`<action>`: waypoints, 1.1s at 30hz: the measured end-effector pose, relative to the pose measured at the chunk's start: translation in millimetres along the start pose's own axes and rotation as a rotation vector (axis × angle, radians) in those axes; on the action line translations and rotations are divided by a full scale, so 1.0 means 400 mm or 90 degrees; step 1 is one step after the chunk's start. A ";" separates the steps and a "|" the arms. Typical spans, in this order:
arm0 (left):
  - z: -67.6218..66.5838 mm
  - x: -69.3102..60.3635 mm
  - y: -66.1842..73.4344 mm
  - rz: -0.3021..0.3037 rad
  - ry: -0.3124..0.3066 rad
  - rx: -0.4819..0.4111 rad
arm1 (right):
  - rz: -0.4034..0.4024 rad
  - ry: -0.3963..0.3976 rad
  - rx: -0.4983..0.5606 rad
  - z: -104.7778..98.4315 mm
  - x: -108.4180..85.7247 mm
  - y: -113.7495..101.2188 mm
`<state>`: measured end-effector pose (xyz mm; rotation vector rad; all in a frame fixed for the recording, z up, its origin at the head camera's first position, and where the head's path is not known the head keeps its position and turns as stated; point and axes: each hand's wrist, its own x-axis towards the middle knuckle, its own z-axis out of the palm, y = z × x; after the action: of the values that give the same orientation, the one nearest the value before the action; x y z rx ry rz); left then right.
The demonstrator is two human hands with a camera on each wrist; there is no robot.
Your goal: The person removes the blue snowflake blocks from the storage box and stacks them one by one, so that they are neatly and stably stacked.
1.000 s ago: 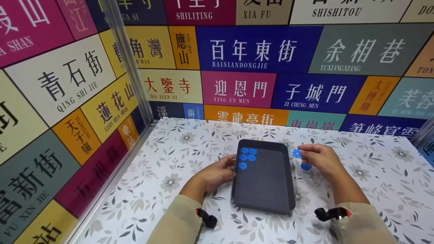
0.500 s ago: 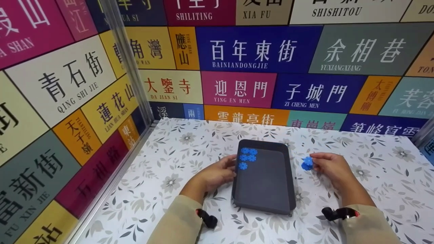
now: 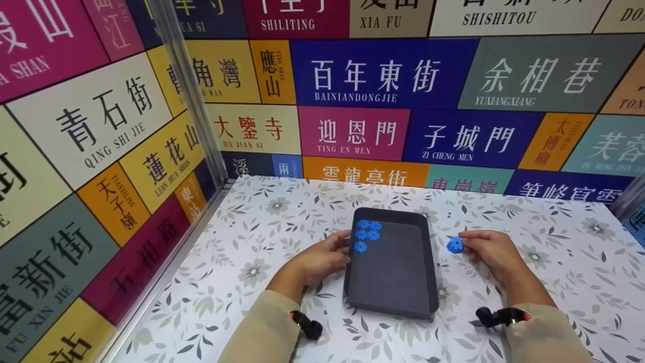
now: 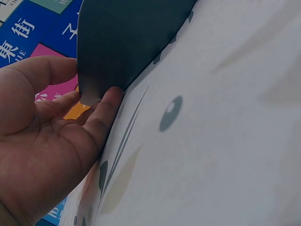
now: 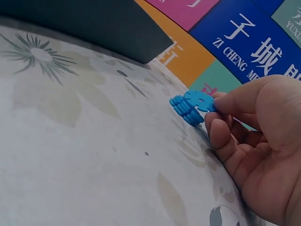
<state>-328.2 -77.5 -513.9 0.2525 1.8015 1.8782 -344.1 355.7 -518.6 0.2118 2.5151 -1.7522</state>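
A dark grey tray (image 3: 390, 267) lies on the table with several blue snowflake building discs (image 3: 368, 233) inside, at its far left. My left hand (image 3: 315, 259) rests against the outside of the tray's left wall; in the left wrist view its fingertips touch the wall near the table. To the right of the tray, my right hand (image 3: 491, 247) pinches a blue snowflake disc (image 5: 200, 100) between thumb and forefinger. That disc is tilted and sits right at a small stack of similar blue discs (image 5: 184, 110). Whether the held one touches the stack is hard to tell.
The table (image 3: 242, 312) has a white cover printed with grey leaves and flowers. Walls of coloured street-name panels (image 3: 383, 73) stand at the back and left. Dark wrist cameras (image 3: 308, 325) sit at both sleeves.
My right hand has moved right and slightly toward me, away from the tray's edge, bringing its blue disc over to the stack. My left hand and the tray have stayed put.
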 end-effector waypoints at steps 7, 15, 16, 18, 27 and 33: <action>-0.001 -0.001 0.001 0.000 -0.005 -0.009 | 0.019 0.018 -0.042 0.007 -0.001 -0.003; 0.001 0.000 0.000 -0.003 -0.006 -0.025 | 0.043 0.030 -0.064 0.013 -0.002 -0.009; 0.002 0.000 0.000 -0.004 -0.005 -0.026 | 0.047 0.033 -0.064 0.013 -0.002 -0.009; 0.004 -0.001 0.001 -0.006 -0.005 -0.029 | 0.053 0.037 -0.065 0.014 -0.002 -0.008; 0.006 -0.003 0.003 -0.008 -0.002 -0.027 | 0.050 0.041 -0.073 0.019 -0.006 -0.012; 0.006 -0.002 0.005 -0.005 0.001 -0.021 | 0.063 0.047 -0.047 0.022 -0.005 -0.018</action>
<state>-326.7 -75.9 -511.5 0.2312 1.7691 1.9004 -343.5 344.9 -514.7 0.3971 2.5658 -1.6423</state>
